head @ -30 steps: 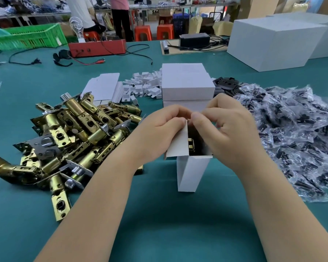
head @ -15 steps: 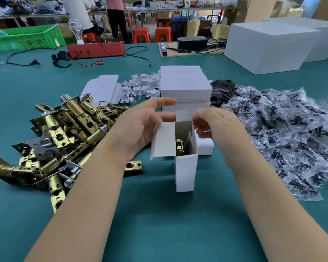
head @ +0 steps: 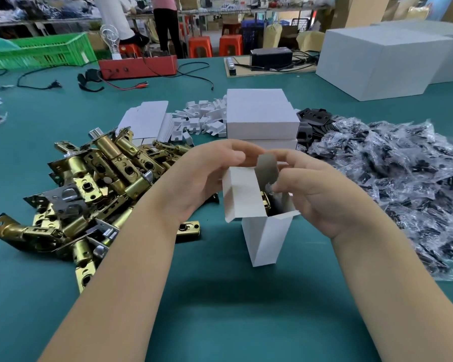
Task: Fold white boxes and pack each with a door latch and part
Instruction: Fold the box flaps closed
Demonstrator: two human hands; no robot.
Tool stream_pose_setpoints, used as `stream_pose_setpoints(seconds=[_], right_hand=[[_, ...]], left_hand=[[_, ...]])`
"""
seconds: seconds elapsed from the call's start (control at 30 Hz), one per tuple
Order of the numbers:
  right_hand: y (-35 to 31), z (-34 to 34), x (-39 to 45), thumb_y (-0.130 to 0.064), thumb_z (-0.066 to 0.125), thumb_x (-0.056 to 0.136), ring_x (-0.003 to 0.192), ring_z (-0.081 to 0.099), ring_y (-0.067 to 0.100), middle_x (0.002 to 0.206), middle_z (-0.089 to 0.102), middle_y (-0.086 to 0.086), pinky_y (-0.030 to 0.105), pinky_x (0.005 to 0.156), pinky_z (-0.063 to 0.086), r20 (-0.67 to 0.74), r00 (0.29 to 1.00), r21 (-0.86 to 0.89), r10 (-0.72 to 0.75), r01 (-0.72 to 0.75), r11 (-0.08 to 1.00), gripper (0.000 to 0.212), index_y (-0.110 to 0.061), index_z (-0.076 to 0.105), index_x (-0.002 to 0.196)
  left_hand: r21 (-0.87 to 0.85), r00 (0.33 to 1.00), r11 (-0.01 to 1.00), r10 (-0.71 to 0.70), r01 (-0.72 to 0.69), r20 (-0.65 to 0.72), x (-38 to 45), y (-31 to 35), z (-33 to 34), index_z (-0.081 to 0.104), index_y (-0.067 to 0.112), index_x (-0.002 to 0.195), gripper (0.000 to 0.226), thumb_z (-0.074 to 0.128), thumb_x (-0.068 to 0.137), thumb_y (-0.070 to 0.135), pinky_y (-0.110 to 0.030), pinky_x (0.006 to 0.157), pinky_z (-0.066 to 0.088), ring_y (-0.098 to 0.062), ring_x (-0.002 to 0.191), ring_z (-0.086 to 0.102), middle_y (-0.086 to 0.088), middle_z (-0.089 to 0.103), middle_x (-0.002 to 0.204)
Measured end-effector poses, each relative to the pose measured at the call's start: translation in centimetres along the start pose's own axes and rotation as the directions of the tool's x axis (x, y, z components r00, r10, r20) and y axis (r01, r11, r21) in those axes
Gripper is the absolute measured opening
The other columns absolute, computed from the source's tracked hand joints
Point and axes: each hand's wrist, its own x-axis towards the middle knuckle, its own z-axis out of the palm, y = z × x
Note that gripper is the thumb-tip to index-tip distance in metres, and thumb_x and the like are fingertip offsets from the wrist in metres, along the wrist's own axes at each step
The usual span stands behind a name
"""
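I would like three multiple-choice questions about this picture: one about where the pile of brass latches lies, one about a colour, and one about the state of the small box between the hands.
1. Where does the pile of brass latches lie, seen from the small white box?
A. To its left
B. To its right
C. Inside it

2. What colour is the table cover?
A. Red
B. Teal green
C. Yellow

3. How is the top of the small white box?
A. Taped shut
B. Crushed flat
C. Open, flaps up

Answers: 1 A, the pile of brass latches is left of the small white box. 2 B, the table cover is teal. 3 C, a brass part shows inside.
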Motion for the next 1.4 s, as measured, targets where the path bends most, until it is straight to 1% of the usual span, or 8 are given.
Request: stream_pose_setpoints(seconds=[0.3,0.4,0.53,0.73,0.9,1.03,1.27,1.4], right_hand=[[-0.1,0.0,0.4,0.005,0.046,0.073,0.082,0.062,0.019,0.09,0.065,0.006,0.029,0.071,0.051,-0.11,0.991,0.131,-0.071,0.086,0.988,0.033,-0.014,0.064,0.094],[-0.6,-1.2,0.2,-0.007,0.053,0.061,0.08,0.064,0.013,0.096,0.065,0.004,0.024,0.067,0.053,0.111,0.989,0.187,-0.102,0.08,0.979,0.045,-0.014,0.062,0.105],[-0.3,-3.4,0.0,-0.039,0.091,0.044,0.124,0.052,0.022,0.129,0.056,0.006,0.041,0.105,0.042,0.392,0.913,-0.117,-0.115,0.174,0.978,0.087,-0.017,0.054,0.12],[1.0,-0.8,0.2,-0.023,0.073,0.067,0.081,0.06,0.005,0.098,0.067,-0.01,0.015,0.069,0.047,0.267,0.943,-0.154,-0.199,0.246,0.957,0.023,-0.017,0.053,0.074],[0.3,-0.3,-0.1,-0.064,0.085,0.046,0.117,0.053,0.029,0.129,0.053,0.016,0.041,0.094,0.044,0.403,0.908,-0.24,-0.113,0.224,0.945,0.079,-0.014,0.049,0.095],[0.5,-0.1,-0.2,-0.022,0.079,0.06,0.089,0.058,0.006,0.109,0.063,-0.015,0.015,0.071,0.046,0.327,0.929,-0.205,-0.171,0.247,0.947,0.036,-0.019,0.051,0.082],[0.3,0.2,-0.4,-0.006,0.067,0.068,0.076,0.063,0.002,0.105,0.071,-0.005,0.01,0.061,0.042,0.175,0.961,-0.184,-0.212,0.244,0.952,0.022,-0.018,0.054,0.055],[0.1,0.0,-0.3,0.001,0.058,0.065,0.073,0.058,0.015,0.1,0.071,0.0,0.017,0.06,0.043,0.117,0.966,-0.179,-0.232,0.25,0.951,0.027,-0.023,0.052,0.056]], left_hand=[[0.283,0.985,0.944,0.169,-0.17,0.031,-0.5,0.0,0.9,0.078,0.013,0.09,0.025,0.058,0.078,0.018,-0.03,0.1,0.047,-0.012,0.112,0.064,0.004,0.073,0.111],[0.342,0.977,0.922,0.207,-0.181,-0.042,-0.6,0.2,0.9,0.079,0.017,0.079,0.024,0.055,0.079,0.015,-0.027,0.088,0.053,-0.008,0.101,0.067,0.008,0.075,0.101],[0.413,0.967,0.893,0.238,-0.18,-0.094,-0.7,0.4,1.0,0.078,0.025,0.069,0.018,0.062,0.071,0.032,-0.036,0.075,0.051,-0.015,0.092,0.065,0.003,0.069,0.095],[0.377,0.977,0.914,0.196,-0.152,-0.082,-0.5,0.4,0.9,0.073,0.027,0.062,0.018,0.059,0.066,0.039,-0.037,0.075,0.051,-0.011,0.081,0.066,0.003,0.066,0.076],[0.333,0.973,0.929,0.207,-0.162,-0.104,-0.2,0.0,0.0,0.072,0.026,0.058,0.02,0.058,0.065,0.038,-0.017,0.074,0.045,-0.007,0.075,0.064,0.006,0.068,0.07],[0.285,0.97,0.94,0.223,-0.188,-0.094,-0.1,-0.1,-0.1,0.075,0.024,0.061,0.019,0.06,0.066,0.034,-0.014,0.076,0.047,-0.008,0.083,0.067,0.004,0.07,0.073],[0.186,0.998,0.982,0.045,-0.036,-0.045,-0.4,0.4,-1.2,0.078,0.02,0.08,0.027,0.052,0.072,0.022,-0.036,0.055,0.047,-0.026,0.065,0.055,-0.015,0.07,0.088],[-0.274,0.998,0.96,0.063,-0.054,0.023,-0.5,0.5,-1.9,0.068,0.011,0.101,0.044,0.039,0.069,0.006,-0.02,0.045,0.051,-0.013,0.057,0.061,-0.007,0.07,0.089]])
